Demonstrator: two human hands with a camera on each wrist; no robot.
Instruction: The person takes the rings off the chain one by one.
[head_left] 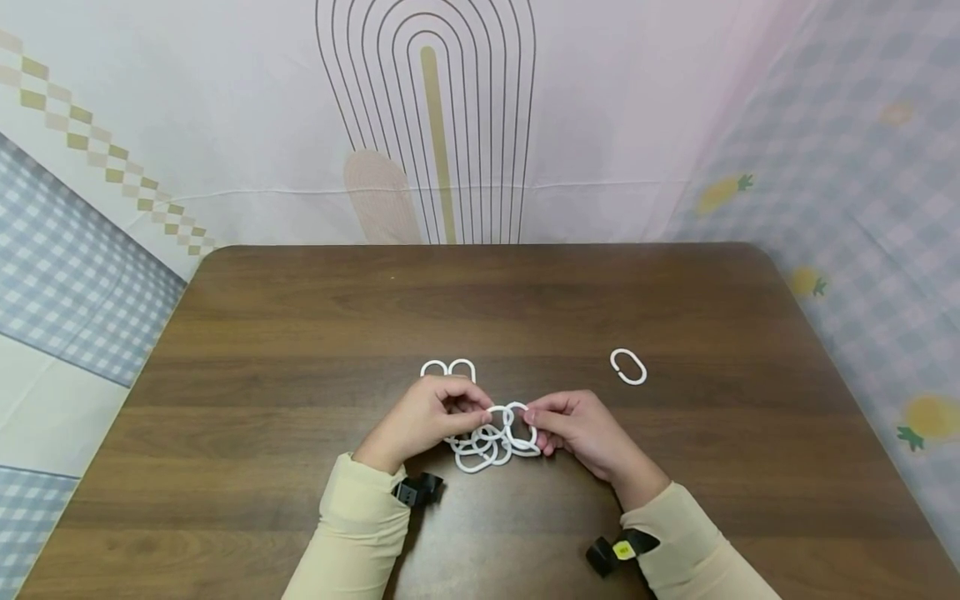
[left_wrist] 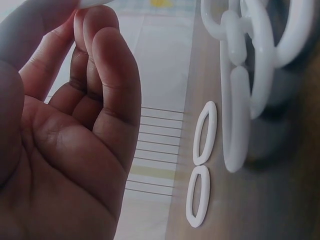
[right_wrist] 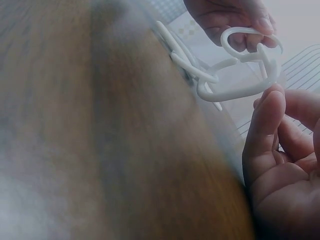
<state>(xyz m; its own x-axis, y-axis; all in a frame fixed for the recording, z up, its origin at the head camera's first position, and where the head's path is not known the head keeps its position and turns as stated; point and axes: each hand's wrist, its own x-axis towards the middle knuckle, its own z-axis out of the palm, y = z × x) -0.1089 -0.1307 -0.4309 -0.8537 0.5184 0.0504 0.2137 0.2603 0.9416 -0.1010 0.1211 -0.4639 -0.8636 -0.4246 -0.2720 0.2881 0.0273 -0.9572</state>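
Observation:
My left hand pinches a white plastic chain link between thumb and fingers. Opposite it, my right hand pinches another white link by its edge. In the right wrist view these two links overlap and look hooked together; whether the joint is fully seated I cannot tell. Several joined links hang or lie in a bunch below the hands. The left wrist view shows part of that chain close up, with the held link mostly cut off at the top.
Two loose white links lie just beyond the left hand, partly hidden by it in the head view. A single link with a gap in its side lies farther off to the right. The brown wooden table meets patterned cloth hangings behind.

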